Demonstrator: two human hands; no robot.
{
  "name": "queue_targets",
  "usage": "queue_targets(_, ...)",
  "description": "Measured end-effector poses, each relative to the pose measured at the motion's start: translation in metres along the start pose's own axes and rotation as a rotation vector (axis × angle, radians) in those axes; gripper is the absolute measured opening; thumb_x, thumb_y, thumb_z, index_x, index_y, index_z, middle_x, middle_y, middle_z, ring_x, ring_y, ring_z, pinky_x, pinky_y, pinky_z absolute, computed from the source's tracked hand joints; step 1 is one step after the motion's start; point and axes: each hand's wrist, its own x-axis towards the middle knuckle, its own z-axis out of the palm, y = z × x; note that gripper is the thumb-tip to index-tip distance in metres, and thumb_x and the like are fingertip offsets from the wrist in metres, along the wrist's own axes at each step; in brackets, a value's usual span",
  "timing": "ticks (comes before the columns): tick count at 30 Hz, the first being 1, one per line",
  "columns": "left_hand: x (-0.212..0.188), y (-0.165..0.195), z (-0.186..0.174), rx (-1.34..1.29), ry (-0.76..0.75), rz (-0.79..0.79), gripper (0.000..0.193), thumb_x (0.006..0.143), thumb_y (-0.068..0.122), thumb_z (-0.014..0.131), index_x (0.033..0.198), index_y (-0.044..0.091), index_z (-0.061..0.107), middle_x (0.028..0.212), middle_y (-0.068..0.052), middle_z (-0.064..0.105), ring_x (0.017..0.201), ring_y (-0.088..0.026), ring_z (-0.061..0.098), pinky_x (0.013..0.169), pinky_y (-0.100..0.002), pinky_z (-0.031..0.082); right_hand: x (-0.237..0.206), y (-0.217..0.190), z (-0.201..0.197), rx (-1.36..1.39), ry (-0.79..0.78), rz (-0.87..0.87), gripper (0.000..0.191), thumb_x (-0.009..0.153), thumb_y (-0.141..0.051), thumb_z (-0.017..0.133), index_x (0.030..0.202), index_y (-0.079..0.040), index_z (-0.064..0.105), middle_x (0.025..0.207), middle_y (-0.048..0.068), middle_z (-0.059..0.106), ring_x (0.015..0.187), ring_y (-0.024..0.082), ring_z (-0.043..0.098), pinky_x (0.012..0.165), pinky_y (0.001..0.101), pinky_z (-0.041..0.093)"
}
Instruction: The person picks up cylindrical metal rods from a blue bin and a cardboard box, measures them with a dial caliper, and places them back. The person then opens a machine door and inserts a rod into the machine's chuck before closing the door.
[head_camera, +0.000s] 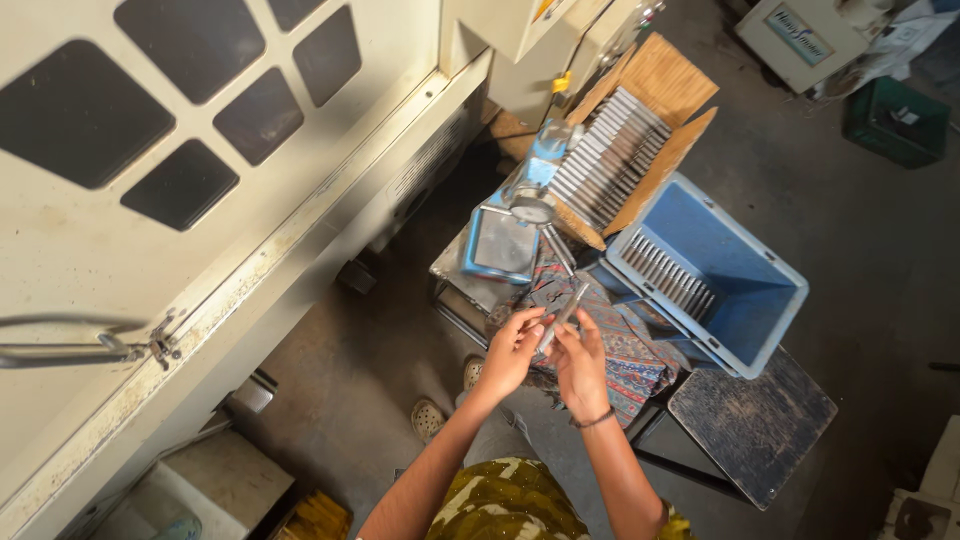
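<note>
- Cream-painted metal fills the left half of the frame: a big machine cabinet with dark window panes toward the upper left.
- Blue plastic makes up the open crate right of centre, with a short row of grey metal plates standing on edge along its left side.
- A dark, worn stool top sits at the lower right, just under the crate's corner.
- A cardboard box at top centre holds a long row of the same grey plates, packed on edge.
- A patterned cloth lies spread below the box, under the hands.
- A blue gauge stand with a round dial stands at centre, just above the hands.
- The right hand is closed around the lower end of a thin grey metal piece, held at centre frame over the cloth.
- The left hand pinches the same piece from its left side, fingertips touching it.
</note>
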Motion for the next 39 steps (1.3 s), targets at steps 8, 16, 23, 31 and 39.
queue_targets(8,-0.038,-0.023,0.008,0.391,0.13,0.32,0.07,0.098,0.022,0.066,0.157,-0.001,0.035,0.162,-0.027,0.037,0.151,-0.043,0.038,0.124,-0.048,0.031,0.075,0.037,0.055,-0.249,-0.052,-0.474,0.043,0.097,0.003,0.061,0.135,-0.003,0.043,0.121,0.009,0.06,0.113,0.02,0.062,0.095,0.0353,0.059)
queue_targets(16,-0.065,-0.048,0.025,0.28,0.061,0.192,0.074,0.102,0.025,0.062,0.161,-0.003,0.028,0.169,-0.031,0.023,0.157,-0.046,0.027,0.126,-0.048,0.027,0.106,0.056,0.044,-0.801,-0.123,-0.731,0.037,0.107,0.005,0.054,0.138,0.0,0.035,0.128,0.019,0.065,0.117,0.022,0.067,0.099,0.0323,0.056)
queue_targets(23,-0.091,-0.047,0.04,0.243,0.068,0.148,0.078,0.102,0.028,0.062,0.163,-0.002,0.023,0.17,-0.031,0.023,0.155,-0.047,0.03,0.125,-0.05,0.029,0.115,0.064,0.026,-0.989,-0.142,-0.785,0.035,0.105,0.012,0.053,0.136,0.002,0.041,0.125,0.02,0.063,0.118,0.024,0.068,0.096,0.0318,0.059)
queue_targets(31,-0.108,-0.043,0.052,0.28,0.066,0.141,0.072,0.103,0.028,0.063,0.161,0.001,0.031,0.165,-0.029,0.034,0.15,-0.045,0.04,0.12,-0.049,0.036,0.124,0.067,0.012,-0.961,-0.197,-0.743,0.027,0.106,0.015,0.049,0.129,0.002,0.042,0.117,0.016,0.067,0.108,0.019,0.069,0.098,0.0278,0.055)
queue_targets(39,-0.109,-0.04,0.049,0.297,0.051,0.121,0.069,0.103,0.025,0.061,0.161,0.004,0.033,0.159,-0.023,0.044,0.14,-0.041,0.051,0.112,-0.049,0.043,0.131,0.062,0.015,-0.97,-0.239,-0.741,0.024,0.108,0.015,0.049,0.127,0.003,0.042,0.117,0.016,0.067,0.108,0.018,0.069,0.1,0.0278,0.054)
